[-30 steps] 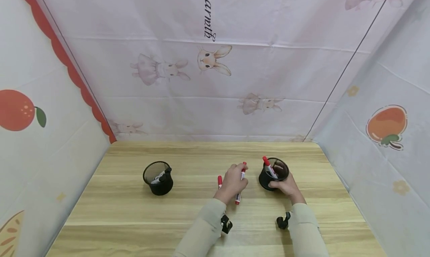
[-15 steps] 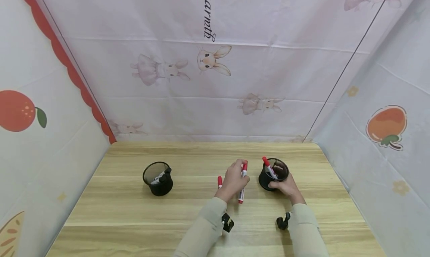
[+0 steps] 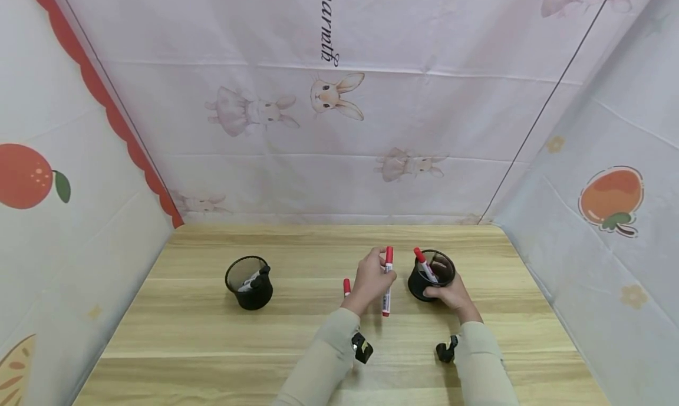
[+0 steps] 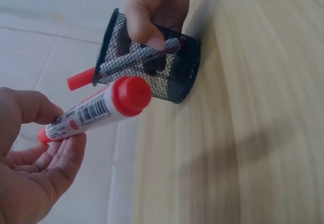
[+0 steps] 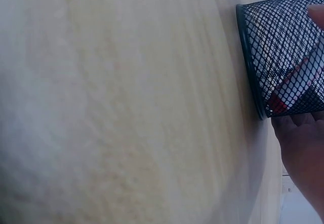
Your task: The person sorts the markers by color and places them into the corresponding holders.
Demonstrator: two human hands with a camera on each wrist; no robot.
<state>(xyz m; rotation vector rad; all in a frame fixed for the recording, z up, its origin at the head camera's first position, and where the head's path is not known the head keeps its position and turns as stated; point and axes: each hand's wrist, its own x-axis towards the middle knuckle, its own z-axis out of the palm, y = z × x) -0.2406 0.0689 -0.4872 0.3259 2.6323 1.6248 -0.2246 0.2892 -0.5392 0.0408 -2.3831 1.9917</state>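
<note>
In the head view my left hand [image 3: 371, 280] pinches a white marker with a red cap [image 3: 388, 285] between thumb and fingers, just left of the right-hand pen holder. The left wrist view shows that marker [image 4: 91, 113] raised off the table. My right hand [image 3: 451, 294] grips the black mesh pen holder [image 3: 419, 288] around its side, and the holder stands on the table. A red-capped marker [image 3: 424, 263] leans inside it, its cap above the rim. Another red-capped marker [image 3: 347, 287] lies on the table, partly hidden behind my left hand.
A second black mesh pen holder [image 3: 253, 297] stands on the left of the wooden table [image 3: 212, 347], with dark and white pens [image 3: 251, 282] in it. Printed cloth walls [image 3: 297, 188] rise behind and at both sides of the table.
My left hand has lifted the red-capped marker and shifted it slightly right, toward the pen holder; the marker has turned more upright in the head view. My right hand has stayed on the holder.
</note>
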